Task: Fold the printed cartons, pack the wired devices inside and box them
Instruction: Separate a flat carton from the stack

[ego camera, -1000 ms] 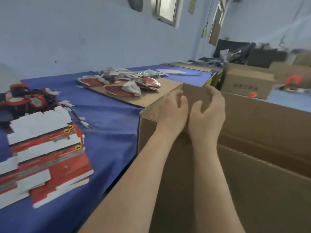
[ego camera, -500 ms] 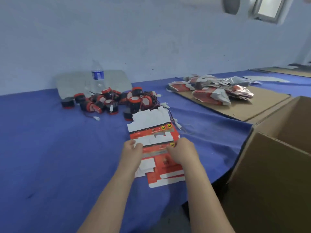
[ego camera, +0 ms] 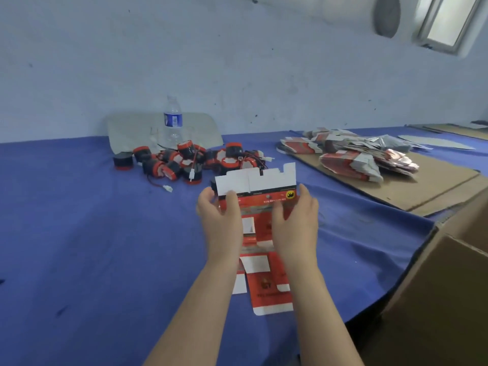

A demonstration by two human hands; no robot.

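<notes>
Left hand (ego camera: pixel 220 217): clamped on the left edge of the carton (ego camera: pixel 260 184); thumb laid on the printed face, fingers curled round behind.
Right hand (ego camera: pixel 297 220): clamped on the right edge of the same carton; thumb on the face, fingers wrapped past the edge.
Hands together: held apart, the carton's width between them, above the cloth (ego camera: pixel 79 233).
Box (ego camera: pixel 449 286): large, brown cardboard, to the right of the right hand at the table's edge; only outer wall and a flap are seen, so the contents cannot be told.
Carton: flat and unfolded, held tilted up between the hands; white notched flaps at the far end, a red printed band below them, a round yellow mark near the right hand.
Stack (ego camera: pixel 266 289): further flat red-and-white blanks, laid on the cloth beneath the hands and between the forearms, partly hidden by them.
Devices (ego camera: pixel 184 159): a heap of round red-and-black units with thin wires and white plugs, set on the cloth beyond the left hand.
Pile (ego camera: pixel 351 159): loose red-and-white cartons, heaped on a cardboard sheet (ego camera: pixel 422 188) beyond and right of the right hand.
Bottle (ego camera: pixel 173 120): clear, blue label, upright, beyond the devices.
</notes>
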